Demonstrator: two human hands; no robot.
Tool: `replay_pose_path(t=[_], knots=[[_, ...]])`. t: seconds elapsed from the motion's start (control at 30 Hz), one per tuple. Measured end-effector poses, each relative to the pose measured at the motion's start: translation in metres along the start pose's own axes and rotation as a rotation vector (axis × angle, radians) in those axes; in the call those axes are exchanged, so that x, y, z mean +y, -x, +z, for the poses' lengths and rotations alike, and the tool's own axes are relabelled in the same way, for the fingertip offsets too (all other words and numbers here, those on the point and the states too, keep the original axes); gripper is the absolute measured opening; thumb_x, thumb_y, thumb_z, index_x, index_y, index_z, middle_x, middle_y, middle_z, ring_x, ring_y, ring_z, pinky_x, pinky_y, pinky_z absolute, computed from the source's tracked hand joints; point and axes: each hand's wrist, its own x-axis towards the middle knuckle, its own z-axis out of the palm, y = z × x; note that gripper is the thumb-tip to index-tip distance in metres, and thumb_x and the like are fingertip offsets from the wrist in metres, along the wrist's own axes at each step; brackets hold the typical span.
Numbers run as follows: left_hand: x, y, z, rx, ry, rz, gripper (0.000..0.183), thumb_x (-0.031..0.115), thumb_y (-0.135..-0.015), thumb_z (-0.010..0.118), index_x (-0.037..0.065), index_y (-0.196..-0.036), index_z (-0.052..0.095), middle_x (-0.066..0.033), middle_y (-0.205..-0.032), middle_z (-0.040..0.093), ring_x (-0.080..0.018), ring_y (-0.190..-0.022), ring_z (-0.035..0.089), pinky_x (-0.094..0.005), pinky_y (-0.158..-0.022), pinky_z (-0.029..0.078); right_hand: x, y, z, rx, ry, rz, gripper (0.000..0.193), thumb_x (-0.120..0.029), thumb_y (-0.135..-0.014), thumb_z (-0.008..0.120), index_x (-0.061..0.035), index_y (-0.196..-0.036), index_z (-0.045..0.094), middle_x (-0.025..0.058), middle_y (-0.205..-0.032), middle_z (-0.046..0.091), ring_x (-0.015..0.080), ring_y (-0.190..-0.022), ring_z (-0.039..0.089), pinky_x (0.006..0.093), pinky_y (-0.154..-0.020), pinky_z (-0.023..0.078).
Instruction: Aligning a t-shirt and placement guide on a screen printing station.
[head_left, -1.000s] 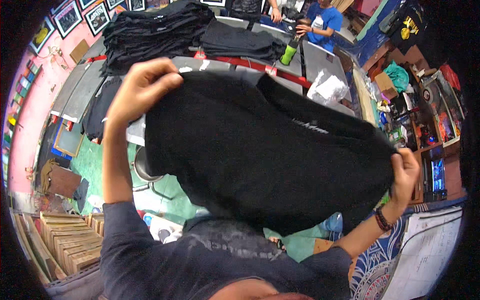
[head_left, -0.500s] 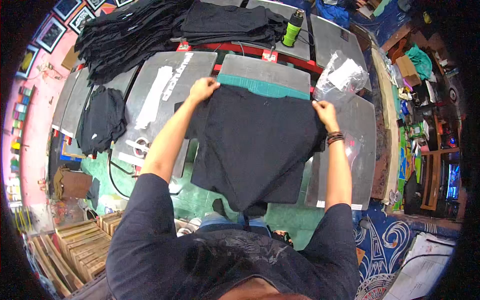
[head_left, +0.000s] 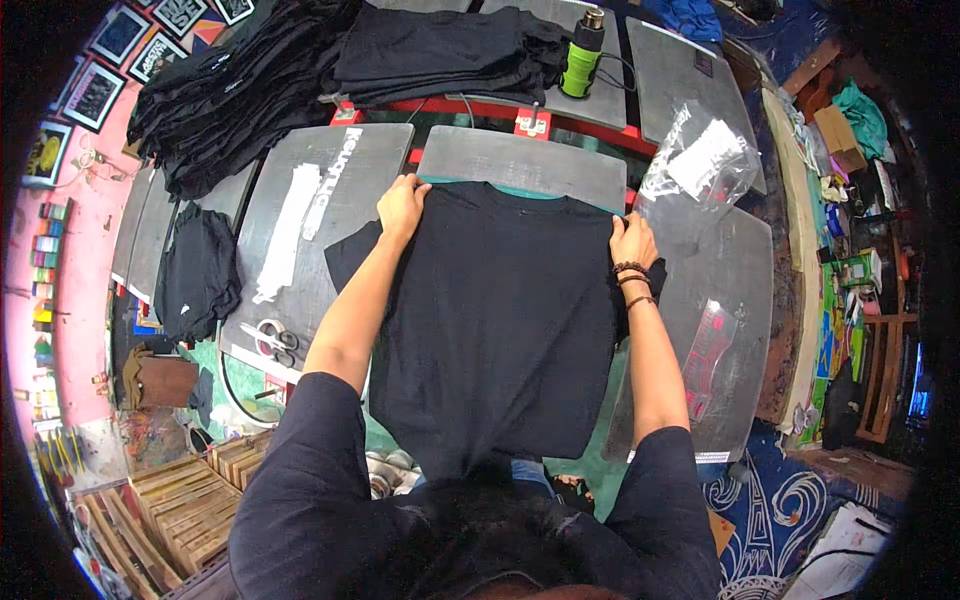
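- Black T-shirt (head_left: 500, 310): opened out over the middle grey board (head_left: 520, 160), collar at the far end, hem end toward the person's body. Can't tell if it's resting on the board or held just above.
- Left hand (head_left: 402, 208): fingers pinched on the shirt's left shoulder.
- Right hand (head_left: 632, 240): fingers closed on the right shoulder.
- Done, by the look of it: shirt unfolded, shoulders pulled apart, collar facing away. Covers most of a green mat (head_left: 455, 184).
- Left, I'd judge: neither hand has let go, lower half puckers into folds, left sleeve sticks out sideways.
- Around: scissors (head_left: 272, 342) on the left board, clear plastic bag (head_left: 712, 165) to the right, folded black garments (head_left: 440, 58) and green heat gun (head_left: 580, 62) beyond.
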Motion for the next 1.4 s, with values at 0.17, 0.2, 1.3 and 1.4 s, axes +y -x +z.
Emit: replay_pose_path(t=[0.17,0.2,1.3,1.4], knots=[[0.023,0.049,-0.027,0.182,-0.062,0.198,0.038,0.026,-0.090,0.072,0.009,-0.123,0.064,-0.0153,-0.130,0.060,-0.0371,-0.119,0.058,-0.0480,-0.097,0.048,-0.006,0.018,-0.038,0.044,0.053,-0.174,0.037,-0.040,-0.096,0.065,-0.0076,-0.113,0.064,0.0146,-0.115,0.064,0.0369,-0.108,0.062,0.0503,-0.096,0.048],[0.032,0.067,-0.038,0.135,0.011,0.243,0.044,0.022,-0.088,0.074,0.007,-0.128,0.061,-0.0168,-0.135,0.056,-0.0386,-0.126,0.053,-0.0497,-0.105,0.043,0.004,0.026,-0.052,0.233,0.104,-0.356,0.044,-0.041,-0.095,0.066,-0.0069,-0.122,0.062,0.0171,-0.126,0.061,0.0389,-0.120,0.058,0.0516,-0.105,0.043],[-0.057,0.541,-0.110,-0.855,0.683,-1.126,0.052,0.045,-0.092,0.075,0.003,-0.121,0.065,-0.0115,-0.114,0.070,-0.0271,-0.102,0.066,-0.0464,-0.079,0.054,0.116,0.483,-0.056,-1.292,-0.469,0.536,0.062,-0.047,-0.086,0.082,0.0043,-0.118,0.068,0.0094,-0.108,0.071,0.0196,-0.088,0.067,0.0336,-0.075,0.055],[-0.056,0.544,-0.140,-0.834,0.866,-1.251,0.050,0.041,-0.097,0.070,-0.001,-0.123,0.064,-0.0133,-0.117,0.070,-0.0263,-0.107,0.069,-0.0427,-0.089,0.055,0.134,0.509,-0.063,-1.102,-0.771,0.514,0.061,-0.050,-0.090,0.076,0.0055,-0.114,0.067,0.0074,-0.092,0.070,0.0166,-0.071,0.061,0.0311,-0.063,0.051]])
